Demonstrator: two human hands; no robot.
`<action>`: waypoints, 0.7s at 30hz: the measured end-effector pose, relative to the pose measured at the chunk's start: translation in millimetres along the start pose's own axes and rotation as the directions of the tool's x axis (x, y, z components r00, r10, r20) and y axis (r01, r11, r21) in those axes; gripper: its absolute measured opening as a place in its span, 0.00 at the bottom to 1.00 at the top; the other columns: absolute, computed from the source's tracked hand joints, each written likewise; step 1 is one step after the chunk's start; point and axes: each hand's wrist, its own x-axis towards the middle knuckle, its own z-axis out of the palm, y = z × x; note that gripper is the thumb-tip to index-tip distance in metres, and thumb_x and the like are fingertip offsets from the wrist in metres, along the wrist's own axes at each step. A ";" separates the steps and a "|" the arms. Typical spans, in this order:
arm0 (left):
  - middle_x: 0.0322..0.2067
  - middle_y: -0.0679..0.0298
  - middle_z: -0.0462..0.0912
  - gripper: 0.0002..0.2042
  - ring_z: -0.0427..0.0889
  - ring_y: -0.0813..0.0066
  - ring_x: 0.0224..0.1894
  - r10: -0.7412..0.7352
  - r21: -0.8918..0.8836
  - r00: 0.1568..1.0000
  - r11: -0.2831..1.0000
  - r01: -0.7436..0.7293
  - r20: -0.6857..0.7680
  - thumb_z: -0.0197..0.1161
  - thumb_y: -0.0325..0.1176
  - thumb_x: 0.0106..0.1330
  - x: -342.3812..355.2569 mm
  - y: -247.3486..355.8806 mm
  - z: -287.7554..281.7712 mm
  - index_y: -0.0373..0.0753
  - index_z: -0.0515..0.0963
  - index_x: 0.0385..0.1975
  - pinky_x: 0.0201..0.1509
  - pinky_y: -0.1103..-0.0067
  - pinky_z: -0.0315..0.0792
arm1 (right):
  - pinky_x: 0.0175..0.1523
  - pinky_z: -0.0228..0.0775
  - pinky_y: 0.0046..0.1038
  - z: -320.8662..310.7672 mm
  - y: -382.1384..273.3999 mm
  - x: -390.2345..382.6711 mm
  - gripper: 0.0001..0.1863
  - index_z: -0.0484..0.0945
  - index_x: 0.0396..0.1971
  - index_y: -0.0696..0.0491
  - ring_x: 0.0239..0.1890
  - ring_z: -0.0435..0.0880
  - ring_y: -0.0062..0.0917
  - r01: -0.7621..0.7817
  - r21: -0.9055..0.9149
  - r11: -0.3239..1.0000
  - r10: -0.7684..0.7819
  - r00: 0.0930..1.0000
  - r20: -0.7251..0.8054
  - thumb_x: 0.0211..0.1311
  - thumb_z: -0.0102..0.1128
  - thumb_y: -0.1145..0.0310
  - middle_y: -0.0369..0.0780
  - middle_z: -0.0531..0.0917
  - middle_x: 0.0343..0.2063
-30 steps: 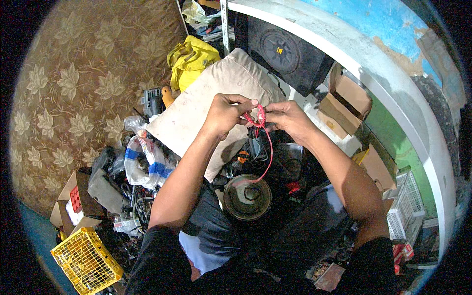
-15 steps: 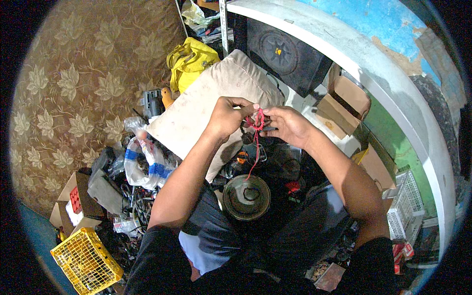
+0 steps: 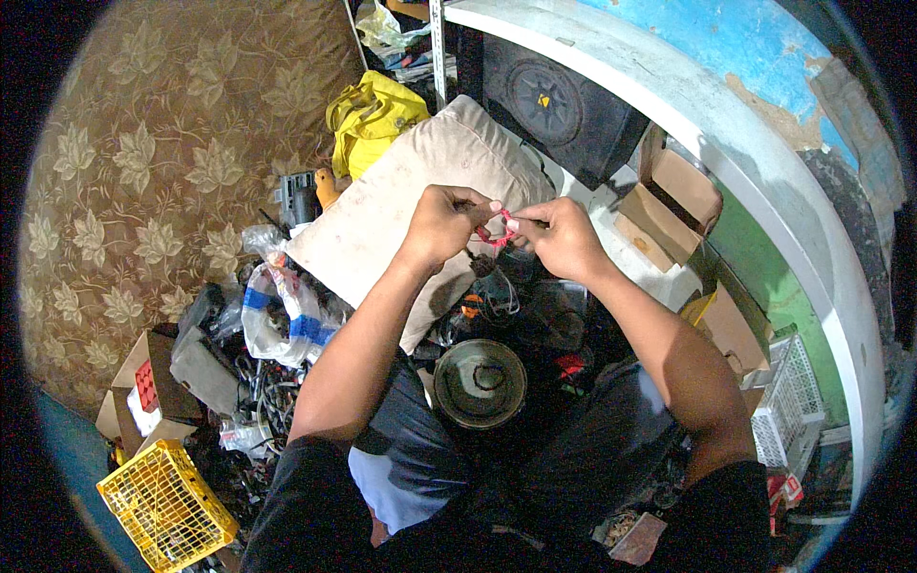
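Note:
A bundle of red cord or wire [image 3: 495,239] is pinched between my left hand [image 3: 439,224] and my right hand [image 3: 564,244]. Both hands meet in front of a pale pillow [image 3: 373,239], thumbs close together, fingertips partly hidden behind the loops. Beneath them, among dark clutter and thin cables, sits a round metal pot [image 3: 444,392] between my legs. Small orange and red pieces lie near it, too dim to name.
Yellow bag [image 3: 373,124], plastic bags [image 3: 263,315], cardboard box [image 3: 124,392] and yellow crate [image 3: 162,506] crowd the left, beside a floral-patterned surface [image 3: 172,172]. Speaker box [image 3: 544,105], cartons [image 3: 659,220], white crate [image 3: 783,392] and curved white beam [image 3: 831,277] line the right.
The red length that dangled toward the pot earlier no longer shows hanging. My right fingers, spread wider half a second ago, have drawn together on the loops.

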 end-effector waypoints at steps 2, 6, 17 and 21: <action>0.23 0.62 0.83 0.09 0.77 0.80 0.24 -0.023 0.031 1.000 0.999 0.023 -0.008 0.67 0.33 0.63 -3.4 5.9 -4.1 0.31 0.84 0.29 0.29 0.81 0.69 | 0.41 0.74 0.36 1.1 -17.6 -3.7 0.09 0.84 0.34 0.59 0.33 0.86 0.38 0.069 -0.117 0.991 -0.077 0.995 -0.068 0.59 0.62 0.70 0.50 0.85 0.29; 0.23 0.62 0.83 0.09 0.77 0.80 0.24 -0.059 0.035 0.998 0.998 0.059 -0.004 0.66 0.32 0.64 -1.7 16.1 -3.3 0.30 0.83 0.30 0.30 0.80 0.70 | 0.42 0.74 0.36 2.7 -13.1 -1.9 0.07 0.83 0.29 0.60 0.35 0.86 0.41 0.018 -0.078 0.997 -0.031 0.985 -0.167 0.59 0.61 0.72 0.51 0.84 0.29; 0.24 0.65 0.81 0.09 0.77 0.78 0.26 -0.021 0.073 0.998 0.997 0.017 0.065 0.63 0.34 0.65 4.2 -2.3 -17.6 0.34 0.82 0.33 0.31 0.81 0.68 | 0.53 0.75 0.43 -18.2 0.5 1.9 0.11 0.76 0.36 0.54 0.40 0.81 0.31 -0.422 0.835 0.354 0.205 0.906 0.371 0.68 0.54 0.60 0.38 0.80 0.31; 0.25 0.65 0.81 0.07 0.76 0.78 0.28 -0.056 0.053 0.987 0.997 0.049 0.153 0.62 0.30 0.63 4.5 3.0 -37.9 0.32 0.81 0.34 0.34 0.79 0.71 | 0.55 0.75 0.46 -38.6 5.3 2.9 0.10 0.74 0.35 0.54 0.38 0.80 0.31 -0.401 0.902 0.159 0.117 0.915 0.387 0.66 0.55 0.61 0.38 0.79 0.29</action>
